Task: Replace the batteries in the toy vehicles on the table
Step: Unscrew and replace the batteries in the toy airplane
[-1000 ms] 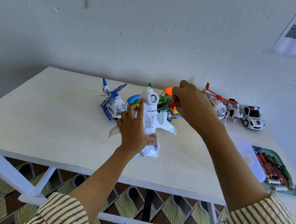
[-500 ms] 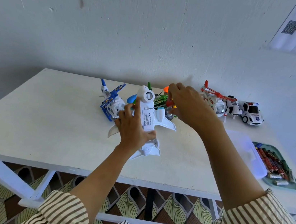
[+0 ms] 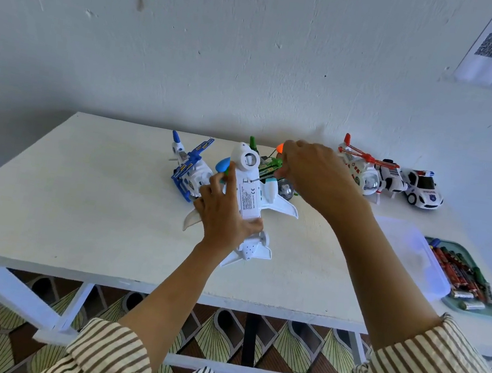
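Obs.: the toy plane [image 3: 247,186] was at the centre of the frame, belly-up, tail toward the near edge of the table [image 3: 80,196] and nose toward the wall. The left hand [image 3: 222,214] gripped it across the body, thumb curled round the lower end of the labelled battery cover [image 3: 249,202] and fingers wrapped round the far side. The right hand [image 3: 315,176], just right of centre, was curled round a screwdriver [image 3: 280,147]. Only its orange end and a thin shaft showed. The tip sat at the top of the cover, apparently on a screw, though the screw itself was too small to make out.

Handling, judged: hollow hard plastic, so light and stiff, and smooth enough to slip or spin under a turning tool. The wings and tail fins looked thin and likely to snap, so they were poor places to hold. The body beside the cover was the sound place, as held. Downward pressure on the screwdriver should be modest, since the tip could skid off and mar the plastic.

Nearby: a blue helicopter [image 3: 190,169] left of the plane, a red helicopter [image 3: 362,173] and a police car [image 3: 422,194] at upper right. Batteries [image 3: 452,270] lay in a green tray [image 3: 472,310] at the right edge, beside a clear lid [image 3: 411,255].
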The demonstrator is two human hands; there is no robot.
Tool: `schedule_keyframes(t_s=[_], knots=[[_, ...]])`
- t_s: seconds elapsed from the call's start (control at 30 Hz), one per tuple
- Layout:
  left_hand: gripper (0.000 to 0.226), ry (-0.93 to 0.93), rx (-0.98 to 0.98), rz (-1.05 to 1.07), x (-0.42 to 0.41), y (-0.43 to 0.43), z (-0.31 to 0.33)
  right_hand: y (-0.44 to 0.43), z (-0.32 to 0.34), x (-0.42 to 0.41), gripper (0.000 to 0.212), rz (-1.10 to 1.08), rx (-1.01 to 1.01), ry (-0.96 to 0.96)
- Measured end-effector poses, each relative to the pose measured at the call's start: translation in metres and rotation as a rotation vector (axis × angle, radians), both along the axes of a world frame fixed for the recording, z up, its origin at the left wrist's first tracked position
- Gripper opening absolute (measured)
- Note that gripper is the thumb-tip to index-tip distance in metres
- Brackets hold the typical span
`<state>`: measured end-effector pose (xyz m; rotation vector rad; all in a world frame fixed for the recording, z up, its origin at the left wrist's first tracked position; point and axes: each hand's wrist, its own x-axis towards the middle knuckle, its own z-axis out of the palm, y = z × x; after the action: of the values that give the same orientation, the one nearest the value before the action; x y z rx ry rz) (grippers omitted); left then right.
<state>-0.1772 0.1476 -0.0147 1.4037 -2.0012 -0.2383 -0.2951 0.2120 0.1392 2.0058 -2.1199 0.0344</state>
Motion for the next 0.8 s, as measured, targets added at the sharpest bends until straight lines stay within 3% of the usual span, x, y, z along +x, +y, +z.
schedule_keyframes(t_s=[0.07, 0.2, 0.3, 0.43, 0.63, 0.8], knots=[[0.116, 0.008, 0.031, 0.004, 0.002, -0.002, 0.000, -0.003, -0.010, -0.003, 0.037, 0.046, -0.025, 0.041], [0.116, 0.000, 0.013, 0.006, 0.002, -0.001, -0.001, -0.006, -0.012, -0.001, 0.016, 0.032, -0.143, -0.062], [0.118, -0.004, -0.007, -0.002, 0.000, -0.001, -0.002, -0.002, -0.004, 0.001, 0.007, -0.049, -0.117, 0.033], [0.121, -0.008, -0.052, -0.006, -0.002, 0.002, -0.004, 0.008, 0.000, -0.001, 0.019, -0.106, -0.070, 0.124], [0.116, -0.009, 0.010, 0.016, 0.001, 0.002, 0.002, 0.005, -0.013, -0.010, 0.037, 0.072, -0.038, -0.035], [0.120, -0.008, -0.058, -0.002, -0.003, 0.004, 0.000, 0.004, -0.011, -0.013, 0.014, 0.056, -0.147, -0.087]])
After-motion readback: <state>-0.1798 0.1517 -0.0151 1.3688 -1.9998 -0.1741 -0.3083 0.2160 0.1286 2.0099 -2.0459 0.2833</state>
